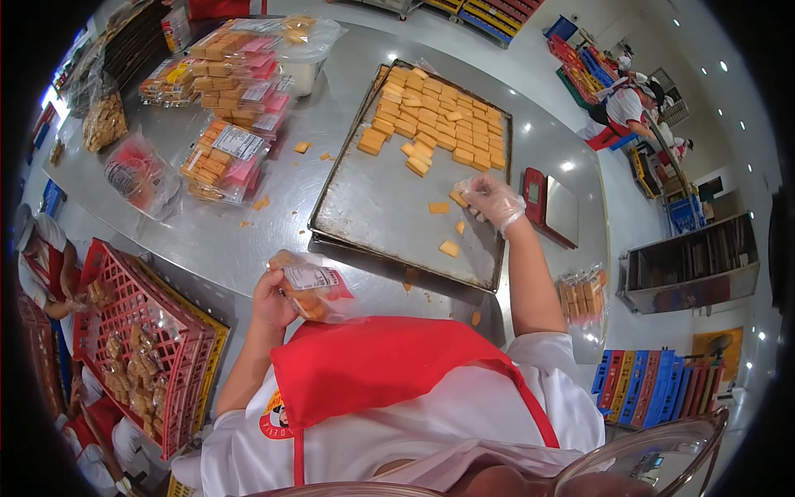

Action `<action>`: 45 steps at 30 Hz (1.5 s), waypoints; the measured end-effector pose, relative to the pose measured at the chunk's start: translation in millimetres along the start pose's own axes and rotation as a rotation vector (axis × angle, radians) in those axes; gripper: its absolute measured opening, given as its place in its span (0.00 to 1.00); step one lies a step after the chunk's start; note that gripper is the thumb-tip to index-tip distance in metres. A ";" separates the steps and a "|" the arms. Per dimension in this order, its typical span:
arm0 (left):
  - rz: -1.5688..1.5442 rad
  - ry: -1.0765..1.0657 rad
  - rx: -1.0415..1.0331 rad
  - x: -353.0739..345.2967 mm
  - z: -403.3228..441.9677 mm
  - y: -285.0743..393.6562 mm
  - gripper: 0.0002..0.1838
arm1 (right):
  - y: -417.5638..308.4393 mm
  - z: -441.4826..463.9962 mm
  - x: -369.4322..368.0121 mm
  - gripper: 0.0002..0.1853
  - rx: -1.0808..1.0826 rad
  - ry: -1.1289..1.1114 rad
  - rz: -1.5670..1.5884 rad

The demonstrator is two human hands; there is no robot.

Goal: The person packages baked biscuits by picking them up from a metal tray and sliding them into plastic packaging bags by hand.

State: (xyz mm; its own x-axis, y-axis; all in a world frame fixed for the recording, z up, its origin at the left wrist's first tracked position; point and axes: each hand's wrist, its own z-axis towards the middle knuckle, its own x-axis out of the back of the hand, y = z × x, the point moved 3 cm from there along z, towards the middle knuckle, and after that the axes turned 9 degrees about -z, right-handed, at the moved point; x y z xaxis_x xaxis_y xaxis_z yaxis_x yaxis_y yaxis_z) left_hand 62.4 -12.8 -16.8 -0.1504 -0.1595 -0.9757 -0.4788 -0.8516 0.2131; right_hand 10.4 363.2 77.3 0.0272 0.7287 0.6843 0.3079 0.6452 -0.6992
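My left hand is bare and closed on a clear plastic bag with a white label and golden biscuit pieces inside, just in front of the red apron. My right hand, in a clear glove, is over the right part of a metal baking tray. Its fingers pinch a biscuit piece. Rows of rectangular biscuits cover the far part of the tray. A few loose pieces lie near my right hand.
Filled bags are stacked at the left. A red scale stands right of the tray, with another filled bag nearer me. A red crate of bags is at the lower left. Other people are at the upper right and far left.
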 end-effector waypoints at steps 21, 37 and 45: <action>0.092 0.200 -0.041 -5.9 -0.2 -1.3 0.15 | 8.9 -3.3 25.9 0.10 0.225 0.335 -0.502; 0.077 0.104 -0.049 -3.5 0.5 -1.7 0.14 | -7.8 -9.7 -2.5 0.08 0.339 0.182 -0.392; 0.070 0.071 -0.028 -1.8 2.6 -1.2 0.15 | 15.4 2.6 17.4 0.10 0.286 0.293 -0.341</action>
State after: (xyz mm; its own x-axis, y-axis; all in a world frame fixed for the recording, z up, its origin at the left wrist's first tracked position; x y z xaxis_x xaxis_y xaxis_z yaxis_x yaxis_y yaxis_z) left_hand 61.0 -10.2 -15.2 -0.1204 -0.2535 -0.9598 -0.4446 -0.8507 0.2805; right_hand 13.2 386.4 77.9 0.2484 0.3986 0.8829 0.0754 0.9007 -0.4278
